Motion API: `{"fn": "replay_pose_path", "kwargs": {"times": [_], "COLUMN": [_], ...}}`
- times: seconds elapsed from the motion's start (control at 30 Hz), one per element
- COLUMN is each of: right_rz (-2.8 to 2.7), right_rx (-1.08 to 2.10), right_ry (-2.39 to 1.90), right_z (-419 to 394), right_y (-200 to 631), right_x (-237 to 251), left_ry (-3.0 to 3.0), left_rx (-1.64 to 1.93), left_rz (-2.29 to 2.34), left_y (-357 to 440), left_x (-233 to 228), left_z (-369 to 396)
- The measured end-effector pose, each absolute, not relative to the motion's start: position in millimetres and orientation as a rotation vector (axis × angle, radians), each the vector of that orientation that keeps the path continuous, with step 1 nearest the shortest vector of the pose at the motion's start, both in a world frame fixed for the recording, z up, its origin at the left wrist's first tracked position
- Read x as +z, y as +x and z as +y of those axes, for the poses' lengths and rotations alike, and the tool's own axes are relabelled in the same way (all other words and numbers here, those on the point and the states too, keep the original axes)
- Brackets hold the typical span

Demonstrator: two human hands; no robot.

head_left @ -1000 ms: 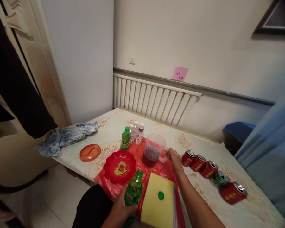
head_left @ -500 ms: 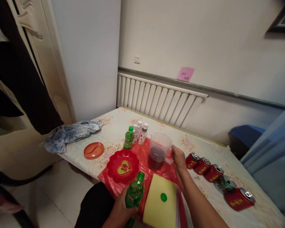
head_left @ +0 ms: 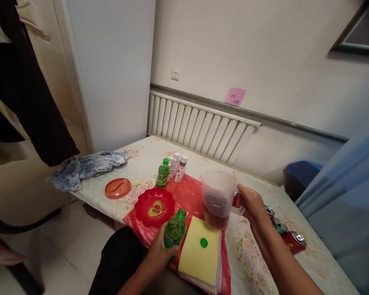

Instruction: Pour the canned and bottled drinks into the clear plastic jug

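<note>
I see a table (head_left: 295,262) under a floral cloth, with a red plastic sheet (head_left: 189,192) spread near its front edge. On the sheet lie a yellow pad (head_left: 199,258) carrying a loose green cap (head_left: 203,242) and a red heart dish (head_left: 154,207).

My right hand (head_left: 252,203) is closed around the handle of a clear pitcher (head_left: 218,198), lifted off the table above the pad's far edge. It is about a third full of dark drink, so I judge it fairly heavy and sloshy; the handle is the place to hold it, and the thin plastic wall would flex.

My left hand (head_left: 161,252) wraps the body of an uncapped green bottle (head_left: 174,231), upright at the table's front edge; it looks light and squeezable.
</note>
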State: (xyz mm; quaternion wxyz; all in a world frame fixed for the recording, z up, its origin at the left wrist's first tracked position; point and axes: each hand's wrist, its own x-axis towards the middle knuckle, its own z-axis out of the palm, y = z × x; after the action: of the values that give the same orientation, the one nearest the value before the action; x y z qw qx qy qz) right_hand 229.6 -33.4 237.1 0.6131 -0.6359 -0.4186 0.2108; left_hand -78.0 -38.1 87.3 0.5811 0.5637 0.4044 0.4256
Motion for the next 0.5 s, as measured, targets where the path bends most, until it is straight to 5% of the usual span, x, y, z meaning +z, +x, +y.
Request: {"fn": "replay_pose_path", "kwargs": {"times": [0.5], "right_rz": [-1.179], "right_rx": [0.538], "right_ry": [-1.767], "right_z": [-116.6], "right_y": [220.7], "right_x": [281.2], "left_ry": [1.462], "left_rx": [1.012], "left_rz": [0.902], "left_y": [-53.5], "left_x": [70.3], "left_z": [-25.2]}}
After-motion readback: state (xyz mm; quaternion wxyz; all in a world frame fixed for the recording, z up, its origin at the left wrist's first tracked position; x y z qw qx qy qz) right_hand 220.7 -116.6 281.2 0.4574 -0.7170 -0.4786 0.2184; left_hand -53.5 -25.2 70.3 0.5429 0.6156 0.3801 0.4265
